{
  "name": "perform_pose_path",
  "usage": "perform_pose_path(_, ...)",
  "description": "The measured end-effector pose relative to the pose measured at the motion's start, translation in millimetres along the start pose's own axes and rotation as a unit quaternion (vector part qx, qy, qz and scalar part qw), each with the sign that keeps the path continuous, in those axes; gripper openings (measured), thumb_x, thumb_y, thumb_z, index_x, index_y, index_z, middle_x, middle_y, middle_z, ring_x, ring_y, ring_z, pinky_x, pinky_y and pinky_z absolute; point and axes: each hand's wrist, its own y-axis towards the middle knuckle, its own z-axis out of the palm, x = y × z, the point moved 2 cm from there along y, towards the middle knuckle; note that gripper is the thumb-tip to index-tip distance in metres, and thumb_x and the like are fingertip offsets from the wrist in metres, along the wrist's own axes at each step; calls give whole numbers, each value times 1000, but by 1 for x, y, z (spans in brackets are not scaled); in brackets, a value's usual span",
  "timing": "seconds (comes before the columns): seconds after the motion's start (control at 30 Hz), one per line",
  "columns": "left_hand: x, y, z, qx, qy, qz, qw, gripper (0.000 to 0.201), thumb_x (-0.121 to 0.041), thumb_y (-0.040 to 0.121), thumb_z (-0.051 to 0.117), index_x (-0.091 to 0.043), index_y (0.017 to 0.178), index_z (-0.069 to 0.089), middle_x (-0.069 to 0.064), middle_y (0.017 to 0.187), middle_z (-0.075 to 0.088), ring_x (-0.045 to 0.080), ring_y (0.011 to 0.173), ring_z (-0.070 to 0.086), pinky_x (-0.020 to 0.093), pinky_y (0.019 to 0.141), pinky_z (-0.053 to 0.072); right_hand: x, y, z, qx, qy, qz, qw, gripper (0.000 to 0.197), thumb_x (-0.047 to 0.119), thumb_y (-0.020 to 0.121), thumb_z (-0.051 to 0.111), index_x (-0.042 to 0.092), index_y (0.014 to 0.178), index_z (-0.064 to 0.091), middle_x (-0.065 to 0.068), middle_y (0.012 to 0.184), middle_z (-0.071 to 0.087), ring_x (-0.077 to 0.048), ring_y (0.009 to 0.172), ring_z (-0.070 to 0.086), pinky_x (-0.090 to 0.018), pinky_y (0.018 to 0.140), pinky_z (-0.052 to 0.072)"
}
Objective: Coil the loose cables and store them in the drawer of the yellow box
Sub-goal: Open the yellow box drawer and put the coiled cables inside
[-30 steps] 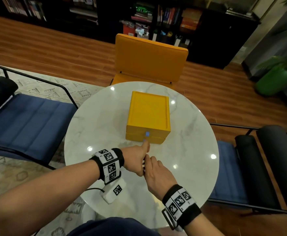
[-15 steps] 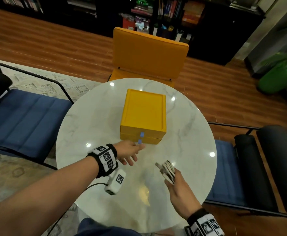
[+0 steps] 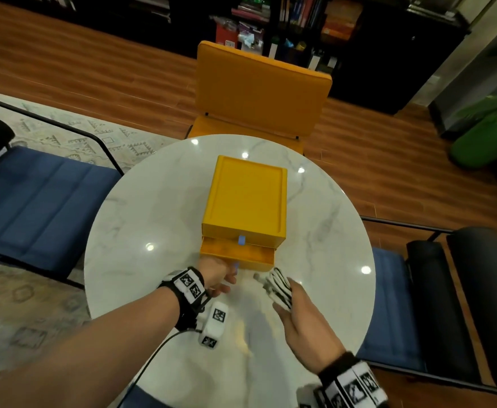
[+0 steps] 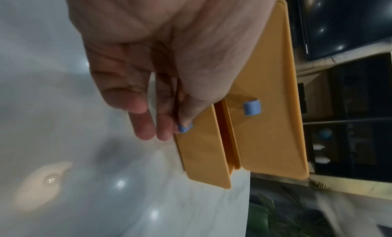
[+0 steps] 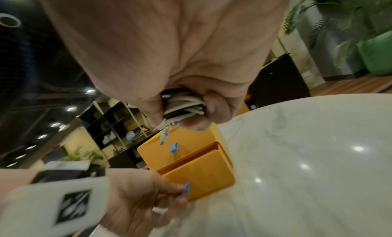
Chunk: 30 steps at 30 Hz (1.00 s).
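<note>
The yellow box (image 3: 245, 198) stands in the middle of the round marble table (image 3: 141, 207). Its bottom drawer (image 3: 237, 254) is pulled partly out toward me. My left hand (image 3: 219, 275) pinches the small blue knob (image 4: 184, 128) on the drawer front (image 5: 203, 172). A second blue knob (image 3: 242, 240) sits on the closed upper drawer. My right hand (image 3: 297, 307) holds a coiled bundle of white and black cables (image 3: 278, 287) just in front of the drawer's right corner. In the right wrist view fingers and thumb wrap the coiled cables (image 5: 182, 106), with a plug end dangling.
A yellow chair (image 3: 259, 86) stands behind the table, blue chairs (image 3: 32, 201) to the left and right. A green pot (image 3: 482, 142) is on the floor at right. Dark shelves line the back wall.
The hands separated; the right one carried off the cable coil. The left hand took the lower blue knob and pulled the drawer out. The right hand brought the coil up near the drawer.
</note>
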Motion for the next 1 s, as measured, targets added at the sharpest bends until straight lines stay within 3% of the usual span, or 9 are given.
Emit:
perform_pose_path(0.17,33,-23,0,20,-12,12,1000,8,-22,96,63,-17,94,69,2,78,71,15,52,60,16,43,35,23,86,12,68,-33,-61,995,44,26,103,48,21,143,32,-11,136,53,-31,117,56,-43,93,50)
perform_pose_path(0.37,40,-25,-2,4,-23,52,998,10,-13,93,63,-15,86,69,10,81,71,12,42,55,15,41,33,14,149,61,210,-174,8,962,46,32,103,46,9,141,34,-26,134,56,-40,117,59,-48,96,49)
perform_pose_path(0.43,42,-25,-1,7,-18,51,998,6,-12,93,64,-12,91,70,12,84,71,11,41,54,15,40,33,10,156,70,247,-187,41,950,54,37,103,44,13,149,26,-25,144,49,-39,124,55,-47,103,45)
perform_pose_path(0.5,43,-25,-2,7,-3,52,999,6,-14,91,67,-13,90,73,9,82,73,11,44,55,15,40,35,5,158,76,269,-186,74,942,69,44,103,42,23,157,5,-23,158,32,-40,136,45,-48,112,36)
perform_pose_path(0.57,43,-26,-4,15,4,60,998,10,-16,92,66,-17,83,73,7,79,72,12,46,54,16,40,35,1,157,80,278,-182,102,938,75,55,100,37,36,157,-9,-17,166,12,-39,146,31,-51,118,24)
perform_pose_path(0.67,42,-27,-6,17,15,65,998,15,-17,93,64,-18,80,71,2,73,70,11,48,56,16,41,37,0,152,84,289,-162,131,934,81,74,92,29,43,155,-12,-8,169,-2,-37,152,14,-54,120,13)
perform_pose_path(0.73,43,-27,-5,19,17,63,998,16,-18,94,63,-18,80,71,0,71,70,11,51,57,17,43,39,4,146,86,290,-146,131,937,80,77,91,23,43,155,-12,-7,168,4,-34,152,14,-55,119,12)
perform_pose_path(0.83,46,-25,-4,24,-7,52,998,17,-13,93,63,-15,78,71,-1,63,69,14,50,56,16,41,36,7,138,89,261,-178,88,945,66,62,99,21,42,155,-7,-8,161,18,-35,146,26,-56,116,19)
perform_pose_path(1.0,47,-27,-3,19,-26,41,999,23,-3,93,60,-13,73,68,6,66,68,12,44,57,15,38,34,8,132,91,169,-237,23,956,55,45,100,28,42,154,20,-3,150,33,-31,134,32,-53,106,29)
